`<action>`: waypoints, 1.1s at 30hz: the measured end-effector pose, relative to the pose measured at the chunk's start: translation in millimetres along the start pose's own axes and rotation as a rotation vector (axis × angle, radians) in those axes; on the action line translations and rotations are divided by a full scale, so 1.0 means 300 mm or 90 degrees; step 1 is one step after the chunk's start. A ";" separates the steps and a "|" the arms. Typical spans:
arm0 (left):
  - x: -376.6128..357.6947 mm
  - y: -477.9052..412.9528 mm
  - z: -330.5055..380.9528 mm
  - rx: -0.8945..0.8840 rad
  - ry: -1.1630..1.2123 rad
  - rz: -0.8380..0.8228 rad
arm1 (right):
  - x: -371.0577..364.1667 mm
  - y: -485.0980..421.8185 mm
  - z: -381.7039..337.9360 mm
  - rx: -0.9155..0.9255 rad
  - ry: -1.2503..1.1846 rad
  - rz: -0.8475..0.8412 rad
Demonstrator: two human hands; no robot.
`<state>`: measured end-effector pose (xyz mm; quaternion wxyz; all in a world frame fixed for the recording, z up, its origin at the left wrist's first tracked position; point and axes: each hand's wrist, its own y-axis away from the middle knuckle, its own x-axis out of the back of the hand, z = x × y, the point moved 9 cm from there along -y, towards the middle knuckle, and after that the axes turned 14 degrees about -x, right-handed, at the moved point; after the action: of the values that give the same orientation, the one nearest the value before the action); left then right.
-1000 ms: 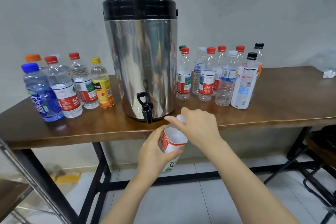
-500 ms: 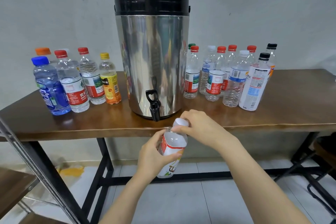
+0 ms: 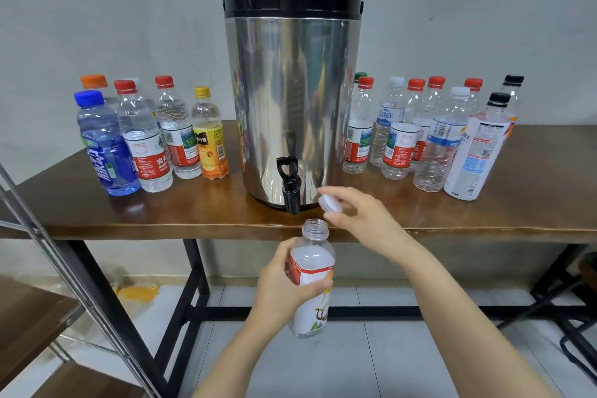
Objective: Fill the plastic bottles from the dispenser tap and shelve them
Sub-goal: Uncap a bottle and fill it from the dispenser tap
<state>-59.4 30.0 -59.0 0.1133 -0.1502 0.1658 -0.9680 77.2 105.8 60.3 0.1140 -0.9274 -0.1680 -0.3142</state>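
Held, one: plastic bottle (image 3: 311, 271), uncapped and upright, my left hand (image 3: 279, 281) wrapped round its labelled body. Held, one: white cap (image 3: 330, 202), pinched between thumb and fingertips of my right hand (image 3: 361, 216), just above and right of the bottle's open mouth, not touching it. Beyond both grips, one steel dispenser (image 3: 292, 90) with a black lid, standing on one wooden table (image 3: 533, 203). Its one black tap (image 3: 290, 186) ends just above and left of the open mouth. Left cluster (image 3: 145, 139), far left of my grips: five capped bottles plainly seen, a sixth white cap half hidden. Right cluster (image 3: 439, 139), beyond my right hand: nine capped bottles.
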 end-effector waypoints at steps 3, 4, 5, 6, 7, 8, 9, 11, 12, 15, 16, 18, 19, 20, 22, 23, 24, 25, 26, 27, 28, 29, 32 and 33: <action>0.039 0.016 -0.022 0.018 -0.050 0.053 | 0.060 -0.044 0.102 -0.069 0.031 0.137; 0.052 0.024 -0.028 0.022 -0.064 0.071 | 0.062 -0.059 0.139 -0.091 0.060 0.150; 0.065 0.031 -0.034 0.024 -0.076 0.089 | 0.059 -0.071 0.173 -0.110 0.097 0.156; 0.075 0.035 -0.036 0.025 -0.090 0.103 | 0.054 -0.082 0.204 -0.128 0.130 0.161; 0.083 0.035 -0.036 0.023 -0.104 0.115 | 0.050 -0.092 0.228 -0.145 0.152 0.163; 0.090 0.031 -0.034 0.020 -0.115 0.124 | 0.048 -0.099 0.249 -0.160 0.164 0.165; 0.095 0.024 -0.030 0.015 -0.125 0.129 | 0.044 -0.106 0.265 -0.173 0.176 0.168; 0.099 0.002 -0.024 0.006 -0.145 0.128 | 0.034 -0.120 0.289 -0.185 0.199 0.165; 0.099 -0.009 -0.022 0.002 -0.149 0.127 | 0.028 -0.127 0.297 -0.186 0.207 0.162; 0.099 -0.025 -0.010 -0.027 -0.153 0.134 | 0.023 -0.133 0.304 -0.189 0.201 0.159; 0.099 -0.027 -0.008 -0.040 -0.155 0.141 | 0.024 -0.134 0.304 -0.191 0.200 0.158; 0.103 -0.034 -0.008 -0.067 -0.163 0.155 | 0.023 -0.136 0.302 -0.190 0.197 0.157; 0.105 -0.041 -0.008 -0.075 -0.170 0.158 | 0.022 -0.137 0.300 -0.188 0.195 0.157; 0.107 -0.050 -0.008 -0.081 -0.178 0.156 | 0.022 -0.137 0.297 -0.188 0.194 0.158; 0.106 -0.072 -0.004 -0.083 -0.175 0.147 | 0.023 -0.136 0.294 -0.192 0.187 0.161; 0.103 -0.082 -0.002 -0.081 -0.162 0.140 | 0.023 -0.136 0.293 -0.194 0.185 0.163; 0.099 -0.090 0.002 -0.079 -0.143 0.133 | 0.023 -0.135 0.292 -0.194 0.184 0.163; 0.094 -0.098 0.006 -0.078 -0.122 0.127 | 0.023 -0.135 0.290 -0.192 0.184 0.165; 0.091 -0.106 0.008 -0.074 -0.103 0.123 | 0.025 -0.134 0.289 -0.188 0.184 0.168; 0.086 -0.113 0.007 -0.066 -0.087 0.116 | 0.027 -0.132 0.286 -0.183 0.184 0.171; 0.081 -0.121 0.003 -0.056 -0.078 0.106 | 0.032 -0.126 0.279 -0.179 0.185 0.178; 0.077 -0.129 -0.001 -0.049 -0.074 0.093 | 0.038 -0.119 0.269 -0.172 0.183 0.187; 0.074 -0.144 -0.012 -0.042 -0.066 0.067 | 0.061 -0.098 0.193 -0.106 0.159 0.227; 0.074 -0.146 -0.016 -0.042 -0.061 0.059 | 0.069 -0.093 0.156 -0.071 0.150 0.241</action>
<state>-89.1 65.6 -42.2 0.1610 -0.1920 0.1990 -0.9474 107.4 151.2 39.7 0.1383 -0.9043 0.0411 -0.4019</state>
